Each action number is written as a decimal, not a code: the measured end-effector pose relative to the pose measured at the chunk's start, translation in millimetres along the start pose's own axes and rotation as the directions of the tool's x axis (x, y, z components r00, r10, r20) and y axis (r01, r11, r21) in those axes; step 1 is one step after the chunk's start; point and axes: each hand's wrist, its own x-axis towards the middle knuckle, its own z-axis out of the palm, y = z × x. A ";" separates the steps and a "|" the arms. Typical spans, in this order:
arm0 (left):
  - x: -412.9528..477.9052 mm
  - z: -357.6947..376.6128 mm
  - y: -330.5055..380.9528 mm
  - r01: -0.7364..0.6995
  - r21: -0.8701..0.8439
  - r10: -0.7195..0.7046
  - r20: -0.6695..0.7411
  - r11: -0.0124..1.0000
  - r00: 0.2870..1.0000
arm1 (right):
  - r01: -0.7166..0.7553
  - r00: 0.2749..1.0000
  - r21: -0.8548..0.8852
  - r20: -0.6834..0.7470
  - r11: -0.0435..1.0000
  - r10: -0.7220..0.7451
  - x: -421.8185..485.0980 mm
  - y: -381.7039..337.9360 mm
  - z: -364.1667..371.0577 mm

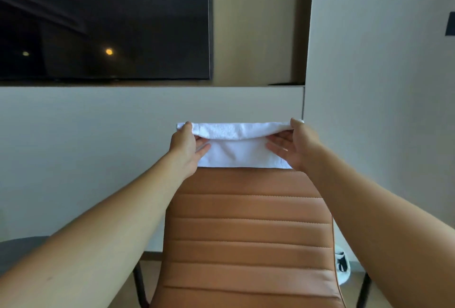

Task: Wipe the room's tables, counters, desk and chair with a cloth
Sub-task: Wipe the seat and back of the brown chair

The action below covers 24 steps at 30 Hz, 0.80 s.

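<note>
Fingers [203,146] on both sides are pinching the white cloth [236,145], thumbs on the top fold, so it's draped over the top edge of the tan chair [248,229] back. Cloth's long axis runs side to side along that edge, left hand [187,150] and right hand [299,146] at either end, about equally close. Both arms reach straight out. Next wipe probably goes downward. Dark TV [103,19] on the wall behind
</note>
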 end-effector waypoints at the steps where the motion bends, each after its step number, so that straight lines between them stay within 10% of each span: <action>1: 2.9 -6.9 1.6 -0.007 -0.003 0.007 -0.006 1.000 1.000 | -0.005 1.000 0.002 0.015 1.000 0.004 0.3 3.7 6.5; 24: -19.3 7.5 -52.7 0.014 0.066 -0.017 0.037 0.998 0.999 | 0.086 0.995 -0.014 -0.048 0.996 -0.087 -26.5 9.9 -48.2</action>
